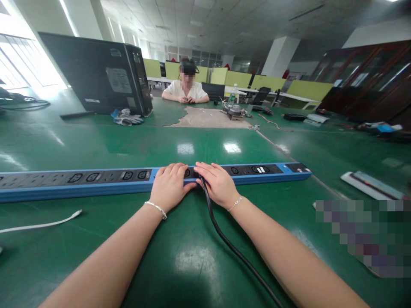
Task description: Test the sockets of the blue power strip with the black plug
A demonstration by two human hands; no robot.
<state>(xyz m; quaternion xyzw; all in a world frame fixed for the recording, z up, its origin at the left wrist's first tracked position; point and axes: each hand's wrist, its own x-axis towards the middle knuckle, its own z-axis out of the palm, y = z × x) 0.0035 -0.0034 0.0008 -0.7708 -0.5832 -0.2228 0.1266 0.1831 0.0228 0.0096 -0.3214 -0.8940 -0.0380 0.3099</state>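
A long blue power strip (105,189) with black sockets lies across the green table. My left hand (170,186) is wrapped over the strip near its middle, fingers on the far edge and thumb on the near side. Just right of it, my right hand (215,182) is closed around the end of a black cable (221,233) at a socket. The plug itself is mostly hidden under my fingers. From there the cable runs down between my forearms to the bottom edge.
Green table (135,147); black computer case (96,77) and gloves (127,117) at back left. A person (185,87) sits opposite. White cable (48,224) lies at left. Bottle (233,95) and parts (236,111) stand behind, a white-edged device (372,185) at right.
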